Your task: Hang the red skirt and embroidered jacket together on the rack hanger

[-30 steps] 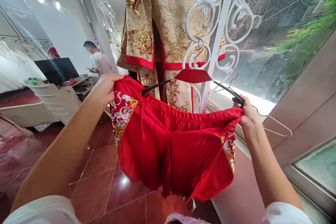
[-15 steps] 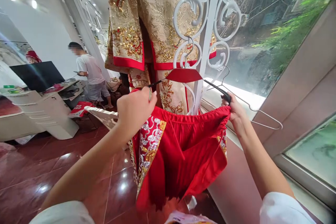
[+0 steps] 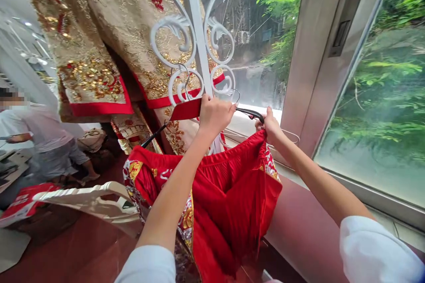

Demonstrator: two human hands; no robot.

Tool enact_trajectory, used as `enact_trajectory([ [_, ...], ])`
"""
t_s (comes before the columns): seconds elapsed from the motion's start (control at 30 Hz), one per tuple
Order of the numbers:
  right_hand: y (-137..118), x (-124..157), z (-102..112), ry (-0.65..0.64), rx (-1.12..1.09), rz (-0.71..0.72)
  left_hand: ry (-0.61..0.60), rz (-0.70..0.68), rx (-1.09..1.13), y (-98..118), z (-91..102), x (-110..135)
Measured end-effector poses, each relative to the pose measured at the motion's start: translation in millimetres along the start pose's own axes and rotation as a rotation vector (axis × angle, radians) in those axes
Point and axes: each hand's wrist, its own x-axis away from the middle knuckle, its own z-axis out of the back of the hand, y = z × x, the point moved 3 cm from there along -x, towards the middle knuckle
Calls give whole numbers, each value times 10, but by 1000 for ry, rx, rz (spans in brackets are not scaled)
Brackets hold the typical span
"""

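Observation:
A red skirt [image 3: 226, 203] with a gathered waistband and embroidered silver-and-gold panels hangs in front of me. Its left end sits on the black arm of a clothes hanger [image 3: 185, 110], which has a red middle cover. The hanger's hook meets the white scroll ironwork. My left hand [image 3: 216, 116] is closed around the hanger, just right of the hook, hiding part of the cover. At the hanger's right tip, my right hand [image 3: 270, 127] pinches the corner of the waistband; some of its fingers are hidden behind the cloth.
Beaded gold garments [image 3: 96, 75] with red hems hang behind the white metal scroll rack [image 3: 195, 31]. A second thin wire hanger [image 3: 285, 135] is at the right, near the window frame [image 3: 305, 66]. A cream chair [image 3: 96, 196] and a person [image 3: 43, 137] are at left.
My left hand has moved from the skirt's left waist to the hanger's middle. The view has swung right. My right hand stays at the right waist corner.

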Motion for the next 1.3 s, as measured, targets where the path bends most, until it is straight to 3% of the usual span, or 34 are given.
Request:
enact_trajectory([
  [0.13,-193,-146,146,101,45,-42,32,-10,33,24,45,9],
  [0.3,-417,-355,73,155,290,151,58,-18,10,10,-28,-11],
  [0.57,-360,-515,83,250,454,257,58,-3,41,-13,-81,-21],
  [0.8,-456,-733,39,332,815,531,71,1,64,-29,-124,-22],
  [1.07,-397,-787,122,339,969,561,110,14,143,94,83,-25],
  [1.17,-561,-720,111,366,961,595,93,3,156,87,85,-14],
  [1.3,-999,-721,-80,378,960,771,38,15,146,12,5,35],
])
